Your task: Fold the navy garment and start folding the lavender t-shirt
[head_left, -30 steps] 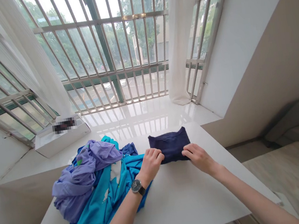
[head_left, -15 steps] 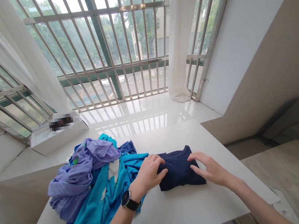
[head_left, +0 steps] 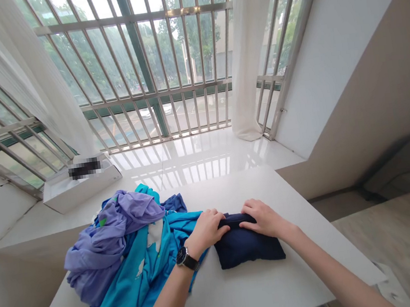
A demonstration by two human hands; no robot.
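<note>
A folded navy garment (head_left: 247,246) lies on the white table (head_left: 246,294) in front of me. My left hand (head_left: 209,229), with a dark watch on its wrist, curls its fingers over the garment's far left edge. My right hand (head_left: 261,219) presses on the far edge beside it, fingers bent down onto the cloth. The two hands almost touch at the middle of that edge. A heap of clothes sits left of the hands: a lilac garment (head_left: 106,237) on top of a turquoise one (head_left: 139,283).
A white box (head_left: 80,185) rests on the glossy window sill (head_left: 198,157) behind the table. Barred windows and white curtains (head_left: 248,52) stand beyond. To the right the floor drops to a beige step (head_left: 401,238) by a wall.
The navy garment went from a spread piece farther off to a smaller, thicker bundle closer to me. Both hands moved together onto its far edge.
</note>
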